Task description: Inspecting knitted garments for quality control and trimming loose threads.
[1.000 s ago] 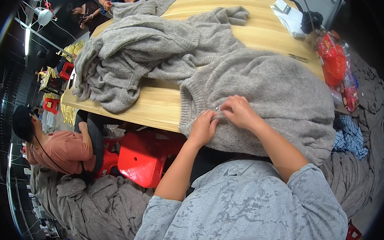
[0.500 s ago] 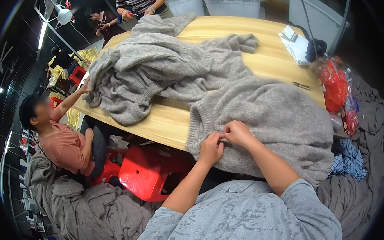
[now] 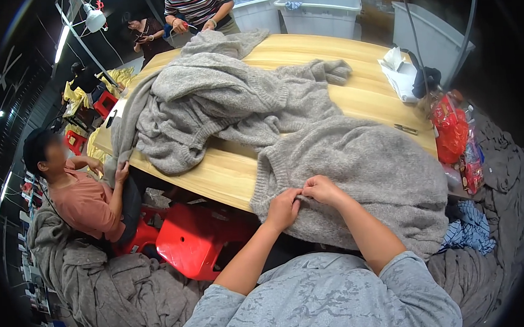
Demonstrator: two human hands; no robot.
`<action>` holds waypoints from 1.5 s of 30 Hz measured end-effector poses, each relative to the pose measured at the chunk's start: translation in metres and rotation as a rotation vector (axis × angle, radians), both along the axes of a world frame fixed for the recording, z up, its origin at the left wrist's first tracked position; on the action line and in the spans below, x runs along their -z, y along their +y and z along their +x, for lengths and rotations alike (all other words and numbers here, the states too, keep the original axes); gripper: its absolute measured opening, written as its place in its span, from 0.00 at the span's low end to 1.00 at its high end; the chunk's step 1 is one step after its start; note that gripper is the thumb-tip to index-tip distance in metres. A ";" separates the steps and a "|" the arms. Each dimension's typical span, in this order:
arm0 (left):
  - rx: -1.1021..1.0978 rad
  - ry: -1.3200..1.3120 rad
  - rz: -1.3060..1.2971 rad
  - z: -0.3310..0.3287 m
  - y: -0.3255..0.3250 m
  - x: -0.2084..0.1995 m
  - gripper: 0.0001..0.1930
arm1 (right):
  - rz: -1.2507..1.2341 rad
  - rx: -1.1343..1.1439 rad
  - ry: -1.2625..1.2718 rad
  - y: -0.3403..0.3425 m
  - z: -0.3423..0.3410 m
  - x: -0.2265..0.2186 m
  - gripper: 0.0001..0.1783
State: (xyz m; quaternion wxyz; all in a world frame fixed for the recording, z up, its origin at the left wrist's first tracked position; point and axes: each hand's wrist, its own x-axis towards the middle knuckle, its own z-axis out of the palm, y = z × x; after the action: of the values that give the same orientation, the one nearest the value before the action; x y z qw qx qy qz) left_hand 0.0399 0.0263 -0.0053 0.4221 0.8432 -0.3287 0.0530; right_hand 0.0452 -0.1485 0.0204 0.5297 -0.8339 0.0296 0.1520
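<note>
A grey knit sweater (image 3: pixel 370 163) lies spread over the near right part of the wooden table (image 3: pixel 227 186), its ribbed edge toward the left. Near that edge, my left hand (image 3: pixel 284 209) pinches the knit with fingers closed. Just right of it and almost touching, my right hand (image 3: pixel 322 191) also has its fingertips pressed together on the fabric. Whatever small bit of cloth or thread sits between the fingertips is too small to make out. Farther left, more grey knit sweaters (image 3: pixel 209 89) lie heaped on the table.
A seated co-worker (image 3: pixel 84 198) holds grey knit at the table's left edge. Another person (image 3: pixel 201 8) stands at the far side. Red stools (image 3: pixel 188 240) are at my left. Small clippers (image 3: pixel 406 129), white paper (image 3: pixel 399 77) and red bags (image 3: pixel 450 131) lie rightward; bins (image 3: pixel 318 10) stand behind.
My hands stay at nearly the same spot on the sweater, with the right hand's fingers slightly shifted. The seated co-worker has drawn a piece of grey knit down over the table's left edge.
</note>
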 end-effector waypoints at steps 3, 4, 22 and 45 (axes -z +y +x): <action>0.033 0.060 0.071 0.007 0.003 0.000 0.13 | -0.224 -0.135 -0.314 0.000 -0.010 -0.001 0.12; 0.039 0.062 0.071 0.009 0.003 0.001 0.13 | -0.254 -0.169 -0.331 -0.001 -0.015 -0.001 0.12; 0.131 0.397 0.060 0.030 0.011 -0.005 0.07 | -0.395 -0.061 -0.506 0.005 -0.017 0.008 0.07; -0.049 0.205 0.068 0.026 -0.003 0.000 0.07 | -0.350 -0.044 -0.526 0.001 -0.006 0.018 0.05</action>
State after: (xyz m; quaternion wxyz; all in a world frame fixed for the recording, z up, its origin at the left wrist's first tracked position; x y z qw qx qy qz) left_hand 0.0655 0.0231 -0.0049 0.4233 0.8658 -0.2646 -0.0343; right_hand 0.0390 -0.1480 0.0027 0.3643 -0.9236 -0.1007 -0.0646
